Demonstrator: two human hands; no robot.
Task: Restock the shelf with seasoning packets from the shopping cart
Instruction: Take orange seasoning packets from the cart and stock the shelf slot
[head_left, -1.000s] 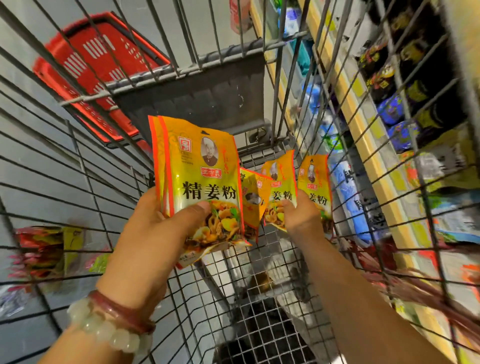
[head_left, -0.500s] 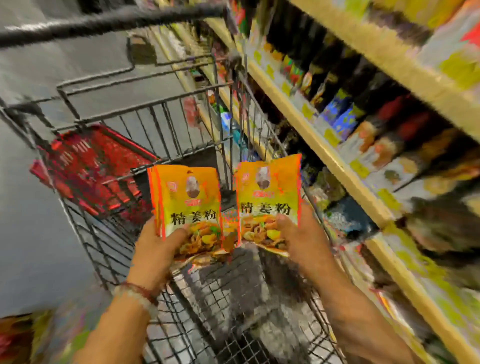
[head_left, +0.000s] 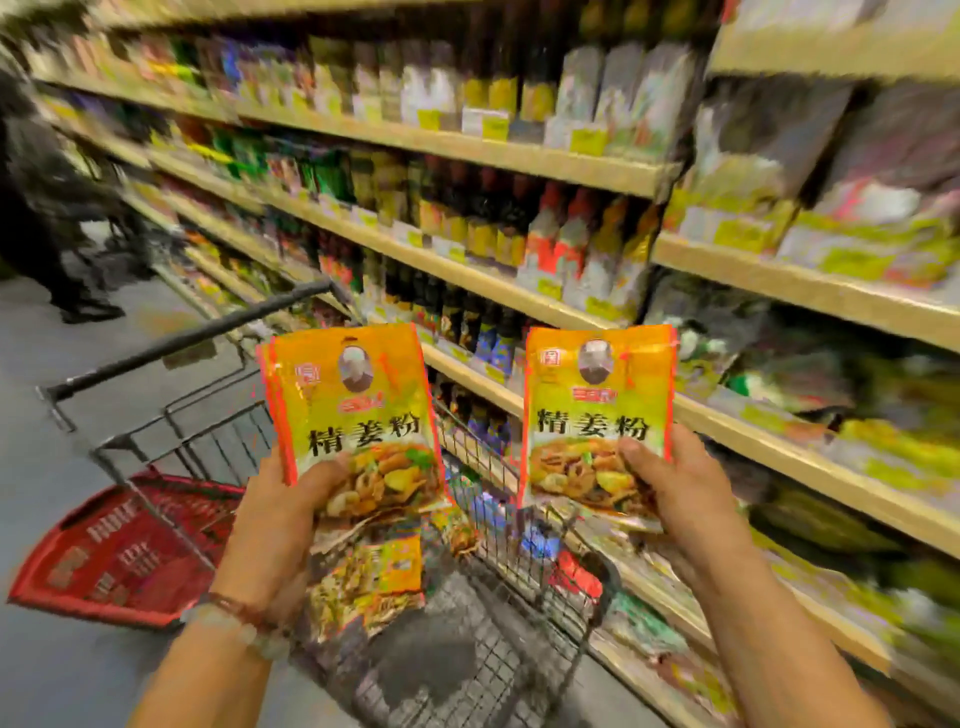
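My left hand grips a small stack of yellow-orange seasoning packets by the lower edge, thumb across the front. My right hand holds another yellow-orange seasoning packet upright the same way. Both are raised above the wire shopping cart, where more packets lie in the basket. The stocked shelf runs along the right, close behind the right-hand packet. The picture is blurred.
A red plastic basket sits on the floor left of the cart. A person in dark clothes stands far left down the aisle. The shelves hold bottles and bagged goods. Grey floor lies on the left.
Both hands have lifted their packets out of the cart to chest height. My view has swung up from the cart's inside to the shelves on the right.
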